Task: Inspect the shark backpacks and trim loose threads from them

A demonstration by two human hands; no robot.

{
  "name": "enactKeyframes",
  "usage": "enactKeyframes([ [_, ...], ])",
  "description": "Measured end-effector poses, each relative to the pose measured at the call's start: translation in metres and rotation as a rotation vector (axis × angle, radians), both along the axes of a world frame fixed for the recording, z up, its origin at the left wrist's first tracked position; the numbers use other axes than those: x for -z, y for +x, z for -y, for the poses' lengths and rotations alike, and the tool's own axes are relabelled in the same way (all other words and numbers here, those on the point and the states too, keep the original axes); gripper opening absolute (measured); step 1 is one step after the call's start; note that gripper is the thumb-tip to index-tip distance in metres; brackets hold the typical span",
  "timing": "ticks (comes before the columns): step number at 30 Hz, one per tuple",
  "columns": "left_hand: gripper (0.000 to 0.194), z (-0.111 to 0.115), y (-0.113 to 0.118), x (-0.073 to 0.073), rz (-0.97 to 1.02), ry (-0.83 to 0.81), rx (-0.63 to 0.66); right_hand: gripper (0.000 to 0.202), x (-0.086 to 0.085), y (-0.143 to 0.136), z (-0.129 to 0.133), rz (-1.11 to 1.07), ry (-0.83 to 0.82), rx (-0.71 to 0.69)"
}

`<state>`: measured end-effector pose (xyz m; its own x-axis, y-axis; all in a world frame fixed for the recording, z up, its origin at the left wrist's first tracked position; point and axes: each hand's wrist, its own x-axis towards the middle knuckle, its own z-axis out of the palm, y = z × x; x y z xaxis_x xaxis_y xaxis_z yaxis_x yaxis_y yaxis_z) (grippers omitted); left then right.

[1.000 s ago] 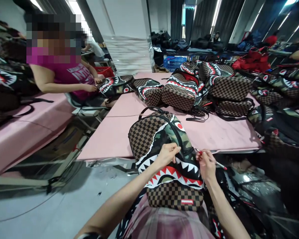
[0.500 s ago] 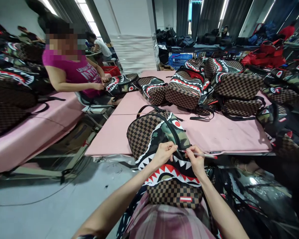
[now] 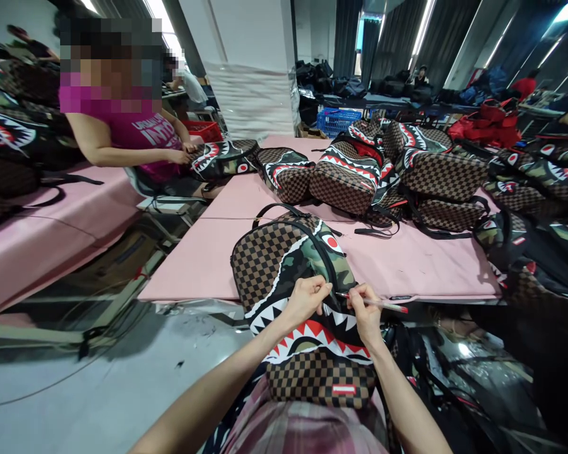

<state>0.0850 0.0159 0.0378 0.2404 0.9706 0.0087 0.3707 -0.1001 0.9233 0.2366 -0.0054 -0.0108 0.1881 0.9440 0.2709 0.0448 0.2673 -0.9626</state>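
A brown-and-black checked backpack [image 3: 265, 261] with a camouflage shark-mouth print leans from my lap against the table edge. My left hand [image 3: 307, 299] is closed in a pinch on the backpack's front, beside the dark zipper strip [image 3: 329, 255]. Between the thumb and fingers of my right hand [image 3: 365, 306] is a slim clear pen [image 3: 390, 306] with a red end. Its dark tip points left at the bag, close to my left fingertips. Exactly what the left fingertips pinch is hidden.
Similar backpacks [image 3: 348, 173] are piled along the back of the pink table [image 3: 184, 271]. On the left, a co-worker in a magenta shirt [image 3: 137, 139] handles another shark-print backpack [image 3: 224, 157]. A blue crate [image 3: 338, 121] stands behind the table. Dark bags and plastic lie below right.
The camera view has shifted slightly, so the table and far bags sit a little further left. Both hands stay at the same spot on the backpack, the pen still held.
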Motion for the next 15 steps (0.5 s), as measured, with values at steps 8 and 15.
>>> enactKeyframes([
  [8,0.035,0.0019,-0.0002,-0.0011,0.017,-0.009,-0.01,0.028,-0.0011,-0.0017,-0.001,0.016,0.025,0.02],
  [15,0.034,0.0018,-0.0005,0.0011,0.002,-0.019,-0.011,0.028,-0.0024,-0.0024,-0.0009,0.065,0.025,0.045],
])
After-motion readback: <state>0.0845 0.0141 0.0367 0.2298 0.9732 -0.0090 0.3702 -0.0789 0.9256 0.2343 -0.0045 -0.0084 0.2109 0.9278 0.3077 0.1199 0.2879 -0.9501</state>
